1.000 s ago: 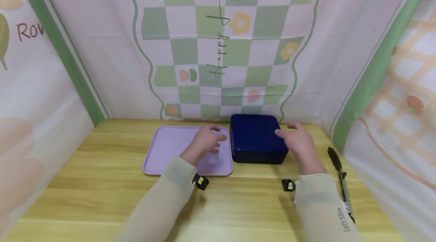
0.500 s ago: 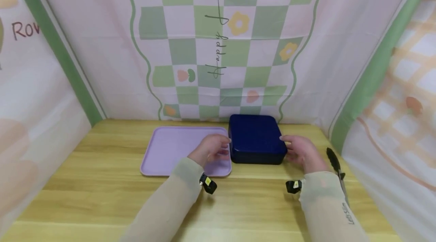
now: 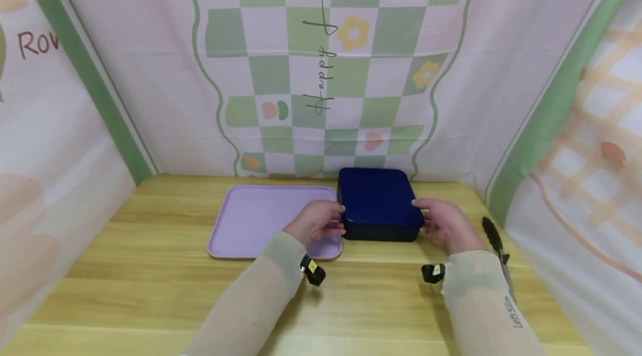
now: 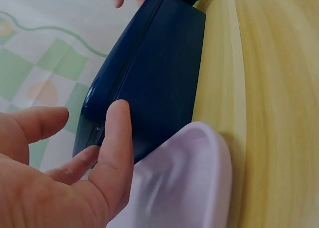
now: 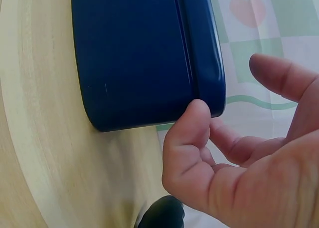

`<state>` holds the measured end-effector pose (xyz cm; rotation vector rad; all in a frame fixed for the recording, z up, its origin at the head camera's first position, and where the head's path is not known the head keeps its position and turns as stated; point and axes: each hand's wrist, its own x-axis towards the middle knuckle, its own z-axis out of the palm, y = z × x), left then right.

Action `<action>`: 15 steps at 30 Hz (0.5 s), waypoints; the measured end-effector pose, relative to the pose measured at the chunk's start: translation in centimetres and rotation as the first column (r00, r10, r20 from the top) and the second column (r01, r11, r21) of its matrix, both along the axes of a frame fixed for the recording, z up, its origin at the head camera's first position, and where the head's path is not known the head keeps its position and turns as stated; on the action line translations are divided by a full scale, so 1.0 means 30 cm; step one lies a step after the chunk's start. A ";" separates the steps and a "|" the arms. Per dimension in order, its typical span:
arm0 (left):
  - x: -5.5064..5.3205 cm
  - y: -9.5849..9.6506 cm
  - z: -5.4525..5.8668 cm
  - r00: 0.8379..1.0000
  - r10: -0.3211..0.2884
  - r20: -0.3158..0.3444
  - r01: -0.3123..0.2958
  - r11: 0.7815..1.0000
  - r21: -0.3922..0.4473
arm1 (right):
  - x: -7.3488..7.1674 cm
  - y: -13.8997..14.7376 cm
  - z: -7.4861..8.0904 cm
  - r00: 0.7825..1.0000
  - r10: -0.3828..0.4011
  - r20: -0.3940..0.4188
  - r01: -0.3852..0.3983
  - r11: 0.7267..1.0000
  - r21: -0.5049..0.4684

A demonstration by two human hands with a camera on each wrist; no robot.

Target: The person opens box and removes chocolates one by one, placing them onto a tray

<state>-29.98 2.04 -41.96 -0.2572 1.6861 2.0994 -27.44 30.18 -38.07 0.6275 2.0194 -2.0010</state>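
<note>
A dark blue lidded box (image 3: 379, 197), square with rounded corners, stands at the back of the table with its lid on. My left hand (image 3: 319, 221) is at its left side; in the left wrist view the fingers (image 4: 115, 143) reach the seam under the lid while the thumb stands off. On the other side my right hand (image 3: 446, 221) has its bent fingertips (image 5: 197, 111) at the lid's lower edge near the corner, thumb apart from the box. Under my left hand lies the flat lilac tray (image 3: 251, 219), its right edge next to the box.
Black-tipped tongs (image 3: 493, 236) lie at the right of the wooden table (image 3: 125, 278), partly hidden by my right sleeve. A patterned cloth (image 3: 281, 77) hangs close behind the box, with more cloth on both sides.
Both hands have come down to the box's sides. My left hand moved right and down from over the tray to the box; my right hand lowered from above its far right edge.
</note>
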 end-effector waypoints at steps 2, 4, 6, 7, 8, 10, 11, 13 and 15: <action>0.001 0.001 -0.003 1.000 0.003 -0.013 -0.003 1.000 -0.015 | 0.002 0.000 0.001 1.000 -0.003 -0.001 0.003 1.000 -0.011; 0.003 0.002 -0.006 1.000 0.002 -0.027 -0.003 1.000 -0.026 | 0.006 0.001 0.004 1.000 -0.004 -0.002 0.004 1.000 -0.024; 0.004 0.003 -0.008 0.999 0.002 -0.042 -0.004 0.999 -0.036 | 0.010 0.000 0.007 1.000 -0.006 -0.006 0.006 1.000 -0.031; 0.005 0.004 -0.009 0.999 0.002 -0.048 -0.003 0.999 -0.036 | 0.013 -0.001 0.010 1.000 -0.003 -0.009 0.002 0.999 -0.032; 0.005 0.004 -0.009 0.999 0.004 -0.051 -0.005 0.999 -0.037 | 0.014 -0.002 0.011 1.000 0.001 -0.015 -0.001 1.000 -0.023; 0.004 0.005 -0.010 0.998 0.003 -0.060 -0.006 0.999 -0.045 | 0.016 -0.006 0.014 1.000 0.015 -0.028 -0.014 1.000 0.007; 0.004 0.005 -0.010 0.998 0.003 -0.063 -0.007 0.999 -0.051 | 0.016 -0.007 0.014 0.999 0.023 -0.034 -0.022 0.999 0.027; 0.005 0.005 -0.011 0.998 0.006 -0.066 -0.010 0.998 -0.055 | 0.016 -0.009 0.013 0.998 0.040 -0.049 -0.037 0.997 0.068; 0.006 0.005 -0.009 0.998 0.005 -0.069 -0.009 0.998 -0.060 | 0.016 -0.010 0.009 0.997 0.055 -0.061 -0.048 0.992 0.118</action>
